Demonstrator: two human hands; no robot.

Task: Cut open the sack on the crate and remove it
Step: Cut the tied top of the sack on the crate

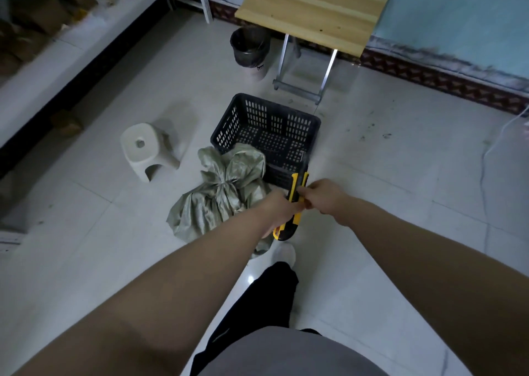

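The left hand (pixel 279 206) is wrapping tight around the yellow knife (pixel 293 204); the right hand (pixel 322 196) is pinching its top end; the tied sack (pixel 220 192) is leaning on the crate's (pixel 266 123) near corner, still uncut; cutting and removing are left.

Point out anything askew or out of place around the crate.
The sack sits askew, slumped off the crate's near-left corner onto the floor, its neck tied. Both hands grip a utility knife above it.
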